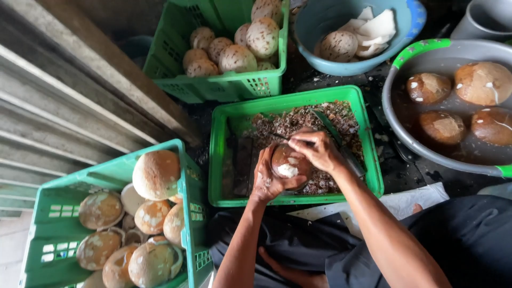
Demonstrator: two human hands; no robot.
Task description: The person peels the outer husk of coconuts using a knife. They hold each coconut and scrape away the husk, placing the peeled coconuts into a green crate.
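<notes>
View from the head camera, looking down. A brown coconut [288, 162] with a white patch of exposed flesh was held over the middle green crate [221, 154], which contained a layer of brown shavings [298, 120]. The left hand [266, 178] cupped the coconut from below and from its left side, fingers wrapped closed against the shell, so that the nut lay in the palm and to the right of the thumb. The right hand [318, 149] lay on top of the coconut, fingers curled shut around a dark-bladed knife [337, 140] whose blade ran back over the shavings towards the far right corner of the crate; the handle end was hidden by the hand. The coconut thus sat between the two hands, touching both. To the near left stood a second green crate [58, 186] holding pale brown husked coconuts [156, 174]; a third green crate [224, 88] beyond the middle one held paler, speckled coconuts [237, 57]. At the far right a blue bowl [325, 66] contained white pieces and one whole nut, and just beside it a grey basin [397, 128] with green handles held four dark brown coconuts [482, 82] in water. The person's dark-clothed lap [469, 234] filled the near right.
</notes>
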